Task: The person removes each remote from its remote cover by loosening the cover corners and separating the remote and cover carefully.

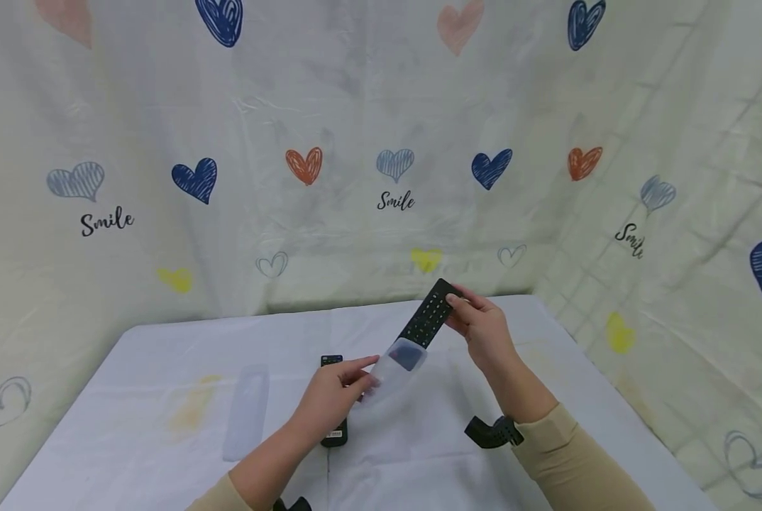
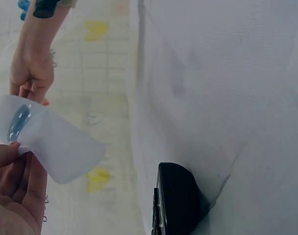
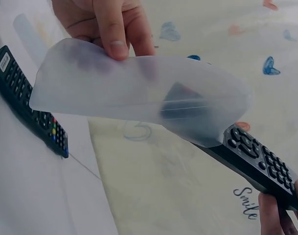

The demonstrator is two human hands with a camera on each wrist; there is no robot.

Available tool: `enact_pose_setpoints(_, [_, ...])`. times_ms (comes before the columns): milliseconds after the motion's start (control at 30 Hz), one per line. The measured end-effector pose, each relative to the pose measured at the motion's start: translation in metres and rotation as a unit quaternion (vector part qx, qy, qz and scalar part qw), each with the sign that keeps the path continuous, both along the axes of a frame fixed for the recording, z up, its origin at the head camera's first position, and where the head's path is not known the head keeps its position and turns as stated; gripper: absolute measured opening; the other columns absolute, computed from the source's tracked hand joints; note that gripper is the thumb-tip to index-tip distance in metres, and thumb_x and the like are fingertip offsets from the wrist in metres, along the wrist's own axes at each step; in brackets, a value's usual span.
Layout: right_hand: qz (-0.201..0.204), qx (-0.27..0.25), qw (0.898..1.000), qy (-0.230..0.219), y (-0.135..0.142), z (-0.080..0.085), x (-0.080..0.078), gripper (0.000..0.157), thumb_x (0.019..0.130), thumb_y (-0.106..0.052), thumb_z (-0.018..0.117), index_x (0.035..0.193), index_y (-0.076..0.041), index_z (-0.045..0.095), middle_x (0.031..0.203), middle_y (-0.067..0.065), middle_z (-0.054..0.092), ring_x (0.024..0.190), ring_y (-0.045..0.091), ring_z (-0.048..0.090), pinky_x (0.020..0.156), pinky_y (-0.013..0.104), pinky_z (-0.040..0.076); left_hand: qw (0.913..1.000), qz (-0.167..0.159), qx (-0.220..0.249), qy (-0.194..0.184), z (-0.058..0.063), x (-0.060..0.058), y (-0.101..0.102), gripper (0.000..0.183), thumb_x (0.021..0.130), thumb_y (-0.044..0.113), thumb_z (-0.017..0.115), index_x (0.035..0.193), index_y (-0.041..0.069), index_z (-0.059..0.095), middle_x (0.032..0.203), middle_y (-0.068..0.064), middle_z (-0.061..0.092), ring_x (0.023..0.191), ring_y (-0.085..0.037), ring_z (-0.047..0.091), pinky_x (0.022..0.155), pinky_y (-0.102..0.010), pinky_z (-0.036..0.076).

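Note:
A black remote control (image 1: 428,312) slants above the table, one end inside the mouth of a translucent sleeve-like cover (image 1: 390,372). My right hand (image 1: 486,330) pinches the remote's far end between thumb and fingers. Farther down the cover, my left hand (image 1: 336,394) pinches its side; in the right wrist view the left thumb and fingers (image 3: 118,46) lie along its edge. Through the milky cover (image 3: 90,88) the remote's inserted end shows as a dark shape. Its keys (image 3: 261,156) face up outside the cover.
A second black remote control (image 1: 334,433) lies on the white-covered table (image 1: 419,461), partly behind the left hand. To its left lies another translucent cover (image 1: 247,411), flat. A curtain printed with hearts (image 1: 355,92) hangs behind the table and along its right side.

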State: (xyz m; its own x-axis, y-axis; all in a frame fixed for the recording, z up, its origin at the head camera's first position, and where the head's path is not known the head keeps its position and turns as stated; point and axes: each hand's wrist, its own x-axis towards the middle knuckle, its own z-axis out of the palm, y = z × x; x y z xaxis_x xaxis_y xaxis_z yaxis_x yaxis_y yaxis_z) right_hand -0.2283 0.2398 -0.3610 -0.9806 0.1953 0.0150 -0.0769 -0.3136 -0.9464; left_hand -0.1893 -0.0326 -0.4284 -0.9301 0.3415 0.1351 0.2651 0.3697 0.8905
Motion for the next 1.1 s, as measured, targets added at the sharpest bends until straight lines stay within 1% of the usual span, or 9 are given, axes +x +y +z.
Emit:
enact_pose_setpoints(100, [-0.003,-0.015,1.000,0.003,-0.001,0.002,-0.001,0.031,0.096,-0.011,0.067,0.127,-0.010,0.064,0.095,-0.003,0.072,0.083,0.010,0.070,0.081,0.026,0.057,0.9998,0.010,-0.012,0.009,0.003,0.000,-0.002,0.033,0.096,0.021,0.067,0.128,0.027,0.069,0.095,0.010,0.072,0.080,-0.012,0.063,0.063,-0.026,0.051])
enact_pose_setpoints(233, [-0.018,-0.038,0.999,0.005,0.001,0.004,-0.003,0.026,0.095,-0.010,0.067,0.121,-0.012,0.067,0.097,-0.003,0.072,0.083,0.010,0.070,0.081,0.026,0.057,0.9996,0.022,-0.014,0.009,0.007,0.000,-0.005,0.028,0.096,0.025,0.066,0.124,0.023,0.072,0.103,0.008,0.072,0.091,-0.010,0.064,0.074,-0.027,0.055])
enact_pose_setpoints(367, [-0.042,-0.047,0.998,0.010,0.007,0.007,-0.004,0.028,0.093,-0.013,0.070,0.121,-0.012,0.067,0.100,-0.002,0.071,0.083,0.010,0.070,0.080,0.025,0.057,0.9994,0.033,0.006,-0.013,0.008,-0.002,-0.007,0.022,0.098,0.026,0.064,0.117,0.019,0.074,0.101,0.005,0.072,0.088,-0.012,0.066,0.075,-0.029,0.056])
enact_pose_setpoints(467, [-0.047,-0.041,0.998,0.013,0.012,0.007,-0.004,0.033,0.092,-0.014,0.071,0.124,-0.011,0.066,0.100,-0.002,0.071,0.084,0.010,0.070,0.080,0.024,0.057,0.9982,0.050,0.023,-0.024,0.007,-0.002,-0.012,0.020,0.098,0.024,0.064,0.114,0.018,0.074,0.102,0.003,0.072,0.086,-0.013,0.066,0.075,-0.031,0.056])
enact_pose_setpoints(600, [-0.021,-0.002,1.000,0.011,0.014,0.001,-0.005,0.034,0.092,-0.013,0.071,0.125,-0.010,0.065,0.097,-0.003,0.072,0.086,0.010,0.071,0.080,0.026,0.057,0.9957,0.066,0.055,-0.034,0.005,-0.005,-0.021,0.026,0.098,0.021,0.064,0.121,0.013,0.071,0.112,-0.002,0.072,0.085,-0.014,0.068,0.075,-0.032,0.056])
enact_pose_setpoints(733, [0.011,0.063,0.998,0.005,0.010,-0.012,-0.006,0.037,0.092,-0.015,0.072,0.127,-0.005,0.064,0.096,-0.003,0.072,0.088,0.011,0.071,0.080,0.028,0.058,0.9933,0.082,0.067,-0.047,0.002,-0.007,-0.030,0.034,0.098,0.019,0.064,0.132,0.021,0.066,0.114,-0.003,0.071,0.086,-0.014,0.068,0.074,-0.030,0.055])
enact_pose_setpoints(867, [0.043,0.123,0.991,-0.015,0.006,-0.021,-0.007,0.045,0.094,-0.016,0.071,0.133,0.002,0.059,0.097,-0.003,0.072,0.088,0.011,0.071,0.080,0.030,0.058,0.9919,0.097,0.068,-0.046,-0.001,-0.008,-0.038,0.038,0.097,0.018,0.065,0.134,0.029,0.064,0.111,0.000,0.071,0.086,-0.014,0.062,0.070,-0.028,0.050])
enact_pose_setpoints(967, [0.065,0.158,0.985,-0.030,0.003,-0.027,-0.008,0.044,0.095,-0.015,0.068,0.134,0.003,0.058,0.100,0.000,0.072,0.088,0.012,0.070,0.081,0.031,0.058,0.9897,0.106,0.082,-0.048,-0.001,-0.008,-0.045,0.039,0.097,0.016,0.065,0.134,0.029,0.064,0.111,-0.002,0.071,0.085,-0.016,0.060,0.069,-0.028,0.049])
enact_pose_setpoints(1100, [0.091,0.191,0.976,-0.045,0.000,-0.035,-0.009,0.043,0.095,-0.013,0.068,0.134,0.002,0.059,0.105,0.006,0.072,0.088,0.015,0.070,0.082,0.033,0.058,0.9847,0.128,0.098,-0.065,0.002,-0.006,-0.058,0.040,0.097,0.014,0.064,0.136,0.027,0.063,0.115,-0.004,0.071,0.091,-0.017,0.063,0.074,-0.030,0.053])
